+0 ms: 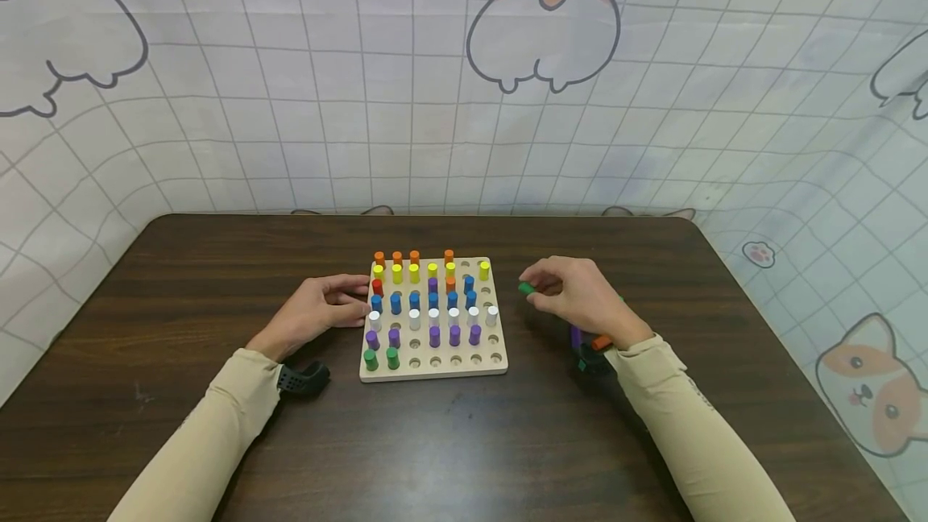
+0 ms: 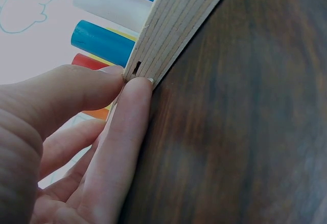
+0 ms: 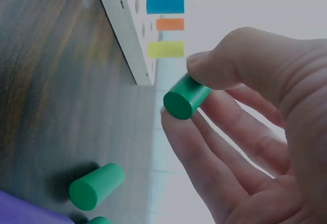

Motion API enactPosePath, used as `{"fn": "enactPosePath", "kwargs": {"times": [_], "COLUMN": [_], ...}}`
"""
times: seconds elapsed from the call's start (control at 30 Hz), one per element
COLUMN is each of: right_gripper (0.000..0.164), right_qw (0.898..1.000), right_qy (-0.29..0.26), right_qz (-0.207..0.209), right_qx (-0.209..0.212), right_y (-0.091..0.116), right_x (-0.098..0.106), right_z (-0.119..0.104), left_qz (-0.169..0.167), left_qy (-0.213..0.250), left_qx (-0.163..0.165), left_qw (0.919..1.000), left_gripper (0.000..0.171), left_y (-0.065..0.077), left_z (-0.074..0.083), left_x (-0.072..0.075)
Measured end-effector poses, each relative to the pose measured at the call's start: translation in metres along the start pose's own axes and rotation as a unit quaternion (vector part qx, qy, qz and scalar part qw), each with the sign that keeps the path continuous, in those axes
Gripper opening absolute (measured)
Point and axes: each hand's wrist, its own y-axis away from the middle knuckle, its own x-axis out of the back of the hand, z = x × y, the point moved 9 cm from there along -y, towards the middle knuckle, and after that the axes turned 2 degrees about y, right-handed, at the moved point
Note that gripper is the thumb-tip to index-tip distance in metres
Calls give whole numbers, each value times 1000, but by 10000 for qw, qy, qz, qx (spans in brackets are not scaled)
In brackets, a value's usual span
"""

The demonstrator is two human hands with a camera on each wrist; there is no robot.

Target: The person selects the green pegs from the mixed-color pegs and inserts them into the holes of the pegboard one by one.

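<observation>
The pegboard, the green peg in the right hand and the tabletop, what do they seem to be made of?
Pegboard: probably plywood, pale and matte, since its edge shows thin layers.
Green peg: painted wood or plastic; it's smooth and evenly coloured, so I can't tell which.
Tabletop: wood or wood-look laminate, with dark streaky grain and a glossy reflection.

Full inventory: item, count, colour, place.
table: 1, dark brown, centre
backdrop: 1, patterned white, behind table
pegboard: 1, pale wood, on table
standing pegs: 33 (7 blue, 6 yellow, 6 white, 6 purple, 5 orange, 2 green, 1 red), in pegboard
held peg: 1, green, right of pegboard
loose pegs: 3+, green, orange, right side
purple item: 1, beside loose pegs
black item: 1, left side
sleeves: 2, beige, either side
left hand: 1, touching pegboard's left edge
right hand: 1, pinching held peg
</observation>
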Motion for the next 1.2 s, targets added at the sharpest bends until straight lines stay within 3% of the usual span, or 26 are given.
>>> {"fn": "enactPosePath", "kwargs": {"times": [0.33,0.5,0.83,1.2], "right_gripper": [24,24,33,28], "right_qw": [9968,9948,9930,9903], "right_qy": [-384,-548,-860,-1216], "right_qz": [695,850,808,612], "right_qx": [-78,-73,-61,266], "right_y": [4,5,8,12], "right_x": [19,24,28,22], "right_z": [-2,-4,-16,-42], "left_qz": [-42,-61,-67,-80], "left_qy": [60,59,66,197], "left_qx": [16,24,24,81], "left_qw": [10000,10000,10000,9997], "left_gripper": [66,67,67,67], "left_y": [0,0,-1,-2], "left_z": [-2,-2,-2,-4], "left_x": [0,0,0,0]}}
